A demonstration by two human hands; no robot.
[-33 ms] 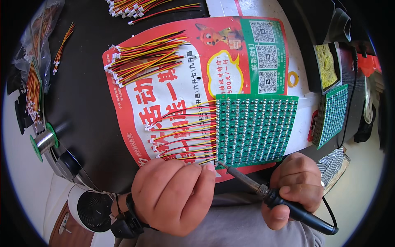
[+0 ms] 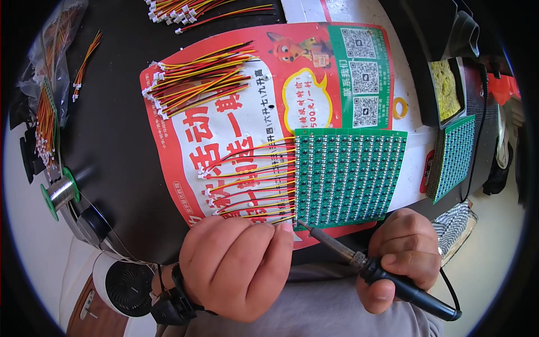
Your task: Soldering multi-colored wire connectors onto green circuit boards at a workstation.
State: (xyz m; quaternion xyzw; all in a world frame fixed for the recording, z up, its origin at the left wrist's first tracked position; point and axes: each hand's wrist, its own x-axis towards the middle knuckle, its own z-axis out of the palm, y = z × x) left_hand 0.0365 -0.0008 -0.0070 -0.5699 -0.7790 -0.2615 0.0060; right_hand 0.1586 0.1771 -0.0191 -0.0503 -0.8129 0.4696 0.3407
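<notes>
My right hand (image 2: 401, 261) is closed round the black handle of a soldering iron (image 2: 401, 289). The iron's tip touches or nearly touches the lower left corner of a green circuit board panel (image 2: 351, 177). Beside that corner, my left hand (image 2: 238, 267) is closed, its fingertips pressed together at the board's edge. What it pinches is hidden under the fingers. Red, black and yellow wires (image 2: 252, 182) with white connectors lie in a row along the panel's left edge, their ends meeting it. The lowest ones run beside my left hand.
A bundle of connector wires (image 2: 196, 81) lies on the red and white poster (image 2: 168, 151). At left are a solder spool (image 2: 60, 194) and a plastic bag of wires (image 2: 48, 112). At right stand a yellow sponge (image 2: 445, 90) in a dark holder, a stack of green boards (image 2: 453, 157) and a tape ring (image 2: 400, 108).
</notes>
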